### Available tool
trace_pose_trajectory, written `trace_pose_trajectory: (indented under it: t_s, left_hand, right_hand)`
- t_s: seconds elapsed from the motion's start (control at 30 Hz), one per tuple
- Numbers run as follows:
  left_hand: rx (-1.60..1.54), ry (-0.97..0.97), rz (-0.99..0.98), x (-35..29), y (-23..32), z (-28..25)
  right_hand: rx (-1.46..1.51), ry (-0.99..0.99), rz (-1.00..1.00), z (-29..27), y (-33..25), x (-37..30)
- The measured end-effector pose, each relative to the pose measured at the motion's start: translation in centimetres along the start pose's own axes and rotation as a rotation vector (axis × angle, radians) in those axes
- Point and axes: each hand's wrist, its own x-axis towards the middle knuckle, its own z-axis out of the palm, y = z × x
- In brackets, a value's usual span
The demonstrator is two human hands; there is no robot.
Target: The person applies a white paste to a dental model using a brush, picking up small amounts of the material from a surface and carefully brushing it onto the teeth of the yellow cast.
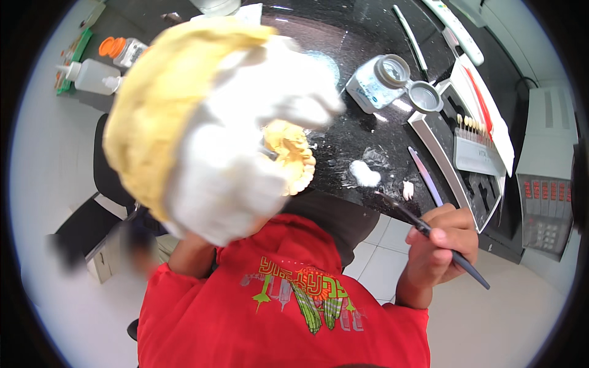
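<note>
A large dental plaster cast, yellow at the base and white at the front, is lifted close in front of me and looks blurred. Behind its lower edge my left hand is mostly hidden; it supports the cast from below. My right hand pinches a slim dark-handled brush, its tip pointing up and left toward the bench edge. Beyond the lifted cast, a second, yellow dental cast lies on the bench, partly covered from view. White powder and a small pinkish lump lie near the brush tip.
An open jar with its lid flipped back stands on the black bench. To the right are a purple-handled tool and a case holding a tooth shade guide. A squeeze bottle and orange-capped bottle stand far left.
</note>
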Motion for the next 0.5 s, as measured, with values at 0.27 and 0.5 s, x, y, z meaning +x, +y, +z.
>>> trace_pose_trajectory:
  t_s: [0.27,0.5]
  left_hand:
    - [-0.017,-0.037,-0.023,-1.2,-0.1,-0.2]
    - [-0.009,-0.039,-0.044,-1.1,-0.3,-0.2]
  right_hand:
    - [-0.146,-0.168,-0.144,3.0,1.2,1.9]
    - [-0.199,-0.150,-0.156,3.7,0.9,2.3]
